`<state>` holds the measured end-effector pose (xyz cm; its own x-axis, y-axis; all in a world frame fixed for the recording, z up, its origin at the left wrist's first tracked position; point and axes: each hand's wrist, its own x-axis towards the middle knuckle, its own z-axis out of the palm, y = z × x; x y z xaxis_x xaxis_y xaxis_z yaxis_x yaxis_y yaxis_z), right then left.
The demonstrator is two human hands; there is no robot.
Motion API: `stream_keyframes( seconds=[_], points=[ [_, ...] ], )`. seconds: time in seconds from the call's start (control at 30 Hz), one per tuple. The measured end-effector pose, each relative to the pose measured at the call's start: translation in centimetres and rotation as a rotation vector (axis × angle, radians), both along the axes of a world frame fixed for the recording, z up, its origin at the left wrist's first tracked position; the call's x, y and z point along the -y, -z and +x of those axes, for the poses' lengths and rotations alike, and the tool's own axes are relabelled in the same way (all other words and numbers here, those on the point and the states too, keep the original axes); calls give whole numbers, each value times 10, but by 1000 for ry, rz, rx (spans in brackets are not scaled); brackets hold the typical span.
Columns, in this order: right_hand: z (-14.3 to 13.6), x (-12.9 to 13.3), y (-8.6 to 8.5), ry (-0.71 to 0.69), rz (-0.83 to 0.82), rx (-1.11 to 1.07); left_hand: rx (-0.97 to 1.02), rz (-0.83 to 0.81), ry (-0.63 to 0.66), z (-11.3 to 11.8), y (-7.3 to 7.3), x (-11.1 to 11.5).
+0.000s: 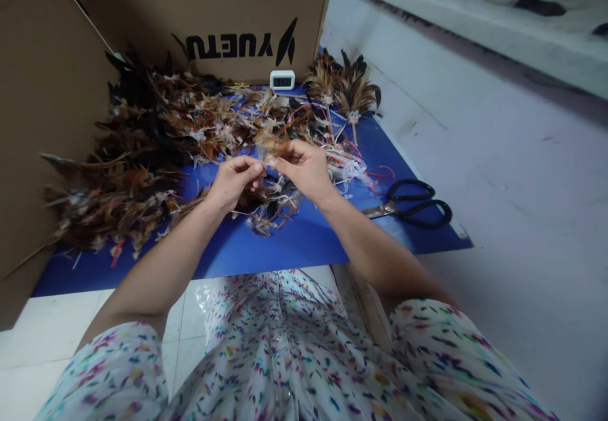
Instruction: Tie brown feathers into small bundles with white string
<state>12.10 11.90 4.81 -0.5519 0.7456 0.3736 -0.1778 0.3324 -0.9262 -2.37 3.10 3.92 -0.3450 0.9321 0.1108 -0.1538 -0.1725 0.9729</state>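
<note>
My right hand (pixel 306 168) pinches a small brown feather tuft (pixel 273 147) above the middle of the blue table. Close beside it on the left, my left hand (pixel 237 180) has thumb and fingertips pressed together near the base of that tuft; anything between them is too small to make out. Brown and black feathers (pixel 175 117) lie heaped behind and to the left. Beneath my hands is a smaller clump of feathers and scraps (pixel 268 218), partly covered by them.
Black-handled scissors (pixel 413 206) lie at the right, beside white and red strings (pixel 349 166). Two feather bundles on sticks (pixel 354 88) and a small white clock (pixel 282 80) sit at the back. Cardboard boxes (pixel 156 3) stand behind and left of the blue table (pixel 285 250).
</note>
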Motion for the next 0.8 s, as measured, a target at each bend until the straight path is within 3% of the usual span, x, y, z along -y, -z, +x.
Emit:
stream_keyframes(
  seconds=[0.37,0.6,0.7,0.8],
  points=[
    [-2,2,4,40,54,-26,-18,16,-7,1,1,0],
    [-2,-6,10,-15,71,-27,32,7,-36,-3,-3,-1],
    [0,-11,14,9,225,107,88,17,-91,-9,-7,-2],
    [3,-10,14,-55,506,354,127,36,-141,-15,-11,-2]
  ],
)
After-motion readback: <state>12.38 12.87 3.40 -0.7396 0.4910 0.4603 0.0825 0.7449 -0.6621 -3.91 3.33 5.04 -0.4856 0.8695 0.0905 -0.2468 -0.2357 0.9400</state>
